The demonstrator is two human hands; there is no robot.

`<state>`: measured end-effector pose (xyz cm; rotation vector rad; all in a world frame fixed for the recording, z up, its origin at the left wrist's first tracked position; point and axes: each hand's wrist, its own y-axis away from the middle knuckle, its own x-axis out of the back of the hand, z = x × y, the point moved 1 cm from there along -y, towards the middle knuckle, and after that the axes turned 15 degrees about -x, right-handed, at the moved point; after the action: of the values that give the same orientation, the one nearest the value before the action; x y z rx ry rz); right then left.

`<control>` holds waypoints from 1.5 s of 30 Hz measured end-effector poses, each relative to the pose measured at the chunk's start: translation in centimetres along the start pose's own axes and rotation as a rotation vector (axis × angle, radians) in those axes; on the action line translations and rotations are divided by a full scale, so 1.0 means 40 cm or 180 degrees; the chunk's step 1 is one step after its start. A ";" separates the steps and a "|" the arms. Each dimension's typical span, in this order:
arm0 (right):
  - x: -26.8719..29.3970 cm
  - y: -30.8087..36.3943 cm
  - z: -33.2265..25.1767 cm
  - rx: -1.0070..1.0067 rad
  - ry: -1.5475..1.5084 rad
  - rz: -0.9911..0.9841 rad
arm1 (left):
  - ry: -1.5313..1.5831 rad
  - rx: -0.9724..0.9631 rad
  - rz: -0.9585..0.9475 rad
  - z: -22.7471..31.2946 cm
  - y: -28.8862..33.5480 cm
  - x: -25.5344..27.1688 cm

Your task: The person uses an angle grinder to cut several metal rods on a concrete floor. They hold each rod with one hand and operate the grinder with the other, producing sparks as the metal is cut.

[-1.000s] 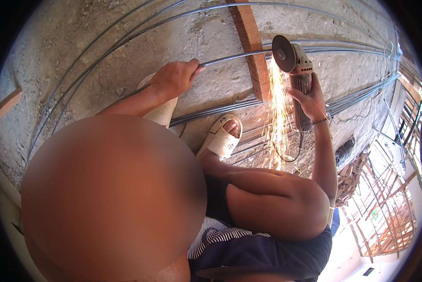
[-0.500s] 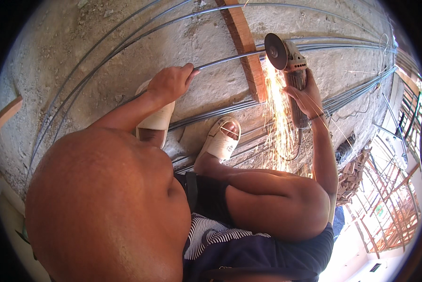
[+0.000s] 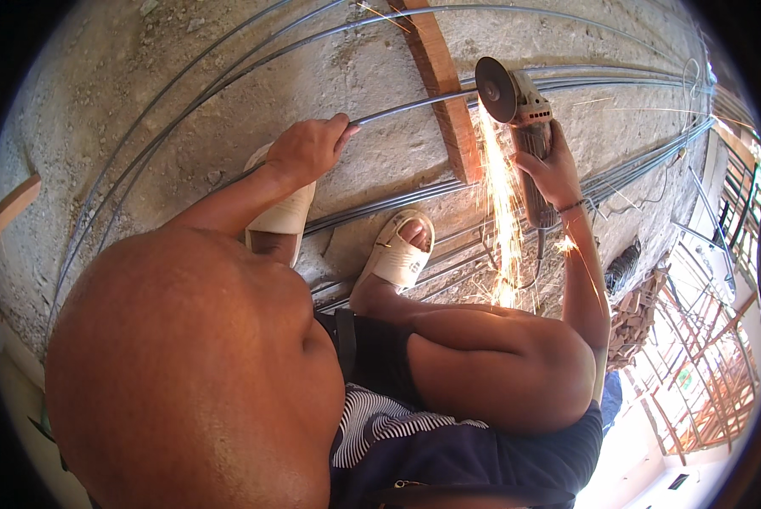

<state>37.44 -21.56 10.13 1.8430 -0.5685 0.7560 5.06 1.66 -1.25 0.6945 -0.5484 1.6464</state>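
My right hand (image 3: 552,170) is closed around the body of an angle grinder (image 3: 531,127). Its dark cutting disc (image 3: 497,90) meets a steel rebar (image 3: 406,108) just right of a wooden beam (image 3: 450,102). A bright stream of sparks (image 3: 506,220) pours from the disc down toward my right knee, some landing by my forearm. My left hand (image 3: 311,148) grips the same rebar farther left, fingers wrapped round it. Between the hands the bar rests across the beam. The exact contact of disc and bar is partly hidden behind the disc.
Long rebars (image 3: 253,64) curve across the rough concrete floor (image 3: 228,127). More rebars (image 3: 389,202) lie in bundles by my sandalled feet (image 3: 402,254). A short wood piece (image 3: 11,208) is at far left. Rubble (image 3: 639,327) and stacked wood sticks (image 3: 711,382) lie at right.
The grinder has shifted very slightly up and left. The spark stream has become narrower and brighter, with sparks now striking near my right forearm. My left hand stays put on the rebar.
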 end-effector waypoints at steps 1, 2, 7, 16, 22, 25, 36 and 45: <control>-0.002 -0.003 0.000 0.0000 -0.0121 -0.0063 | -0.0006 -0.0006 -0.0004 -0.001 0.000 -0.001; -0.005 -0.007 -0.001 -0.0041 -0.0255 -0.0123 | -0.0018 0.0000 -0.0017 -0.002 0.001 -0.002; -0.005 -0.015 -0.004 -0.0154 -0.0127 -0.0093 | -0.0098 -0.0059 0.0024 -0.003 0.002 -0.005; -0.007 -0.001 0.025 -0.0069 -0.0483 -0.0310 | -0.0063 -0.0079 0.0073 0.000 0.001 -0.001; 0.007 0.015 0.010 -0.0204 0.0090 -0.0079 | -0.0066 -0.0031 0.0043 -0.004 0.002 -0.007; 0.002 0.004 -0.002 -0.0080 0.0106 0.0007 | -0.0047 -0.0040 0.0069 -0.005 0.003 -0.010; 0.010 -0.003 -0.011 0.0158 0.0405 0.0187 | -0.0157 0.0018 0.0027 -0.005 0.005 -0.011; 0.006 0.019 0.013 -0.0099 -0.0020 -0.0085 | -0.0154 0.0026 -0.0033 -0.003 0.003 -0.007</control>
<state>37.21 -22.33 10.65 1.8216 -0.5557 0.7199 4.96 1.55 -1.53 0.7437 -0.5720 1.6264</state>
